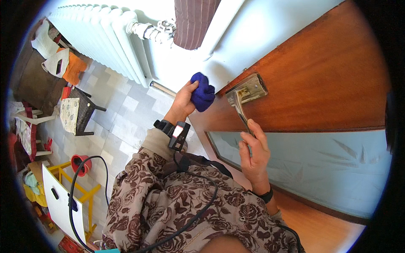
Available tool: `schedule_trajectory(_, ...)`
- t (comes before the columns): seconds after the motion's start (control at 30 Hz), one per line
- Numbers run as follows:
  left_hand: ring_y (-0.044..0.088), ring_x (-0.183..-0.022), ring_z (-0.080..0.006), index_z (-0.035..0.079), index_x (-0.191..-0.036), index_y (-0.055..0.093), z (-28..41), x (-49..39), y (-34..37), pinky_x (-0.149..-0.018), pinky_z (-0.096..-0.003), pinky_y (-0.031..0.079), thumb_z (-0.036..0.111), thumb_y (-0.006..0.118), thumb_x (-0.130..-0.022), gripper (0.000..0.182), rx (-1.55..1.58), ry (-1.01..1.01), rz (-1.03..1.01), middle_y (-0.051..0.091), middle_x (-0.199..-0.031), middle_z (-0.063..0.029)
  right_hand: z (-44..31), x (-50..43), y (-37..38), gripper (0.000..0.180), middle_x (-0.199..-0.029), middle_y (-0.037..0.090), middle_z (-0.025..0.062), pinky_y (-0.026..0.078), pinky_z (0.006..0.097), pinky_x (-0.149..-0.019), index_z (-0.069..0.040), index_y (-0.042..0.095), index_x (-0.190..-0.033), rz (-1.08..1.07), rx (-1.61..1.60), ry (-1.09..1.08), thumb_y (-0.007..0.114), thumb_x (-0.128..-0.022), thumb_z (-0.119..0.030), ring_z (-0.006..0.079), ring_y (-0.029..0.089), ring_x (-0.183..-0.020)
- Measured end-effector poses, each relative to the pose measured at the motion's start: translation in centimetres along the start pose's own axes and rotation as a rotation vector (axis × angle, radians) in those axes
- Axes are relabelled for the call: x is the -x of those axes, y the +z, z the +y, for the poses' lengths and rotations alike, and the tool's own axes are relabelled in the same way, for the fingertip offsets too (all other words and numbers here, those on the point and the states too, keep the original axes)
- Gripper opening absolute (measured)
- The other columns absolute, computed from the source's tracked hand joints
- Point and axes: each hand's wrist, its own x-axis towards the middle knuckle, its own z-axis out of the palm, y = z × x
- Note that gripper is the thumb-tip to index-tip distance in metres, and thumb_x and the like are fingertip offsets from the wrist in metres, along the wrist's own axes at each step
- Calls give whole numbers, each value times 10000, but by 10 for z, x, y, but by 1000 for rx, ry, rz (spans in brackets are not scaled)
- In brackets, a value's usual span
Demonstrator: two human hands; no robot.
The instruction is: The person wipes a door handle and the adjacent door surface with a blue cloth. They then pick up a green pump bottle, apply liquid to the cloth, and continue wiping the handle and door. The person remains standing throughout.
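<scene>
My left hand [184, 100] holds a bunched dark blue cloth [202, 92] between thumb and fingers, in front of the white wall beside the door edge. At the free end of a metal lever handle [240, 109], my right hand [256, 155] has its fingers around the tip. The handle sits on a worn metal backplate [258, 87], stained near the lever's base. That plate is fixed to a brown wooden door [310, 72]. Below the handle, the door has a frosted glass panel [303, 161] with a leaf pattern.
A white radiator [104, 38] and its valve [155, 31] are along the wall, near a striped brown curtain [193, 23]. On the tiled floor stand a dark woven stool [87, 110], a red bucket [84, 164] and a white-topped yellow-framed table [60, 202]. A black cable [71, 196] loops at my left.
</scene>
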Motion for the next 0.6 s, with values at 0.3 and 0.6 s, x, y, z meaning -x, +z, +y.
schedule_trajectory(0.3,635,-1097,-255,14,-1374,465,6,0,35,-1007,-411,512,173,548,-1008,407,41,60,-382,613,-1246,-125,4,2,-2,238,-1347,580,218,507,401,-995,2,641,-1108,-19,-22,7,642,-872,28,363,606,-1208)
schedule_trajectory(0.6,627,-1163,-321,29,-1350,519,33,40,29,-1058,-480,479,296,591,-992,453,33,30,-126,610,-1316,-150,6,-3,-2,247,-1345,577,223,515,405,-979,9,640,-1107,-24,22,-32,648,-861,23,354,609,-1199)
